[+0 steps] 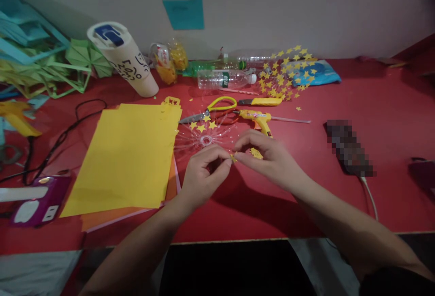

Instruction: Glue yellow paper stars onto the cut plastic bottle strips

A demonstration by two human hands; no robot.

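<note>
Between my two hands is a small yellow paper star (pixel 233 157). My left hand (pixel 205 173) pinches it from the left with thumb and forefinger. From the other side, my right hand (pixel 272 157) has its thumb and forefinger closed at the star's edge. Just behind my hands lies a clear plastic bottle piece (pixel 205 140), cut into spread strips, with several yellow stars (pixel 201 128) on it. A small pile of yellow stars (pixel 256 153) is partly hidden behind my right hand.
Yellow paper sheets (pixel 125 160) lie left. Scissors (pixel 222 103), a utility knife (pixel 261 102) and a yellow glue gun (pixel 254 116) are behind my hands. Farther back are plastic bottles (pixel 220 79) and a star-covered piece (pixel 285 76). A tumbler (pixel 132 69) stands left; a phone (pixel 348 146) lies right.
</note>
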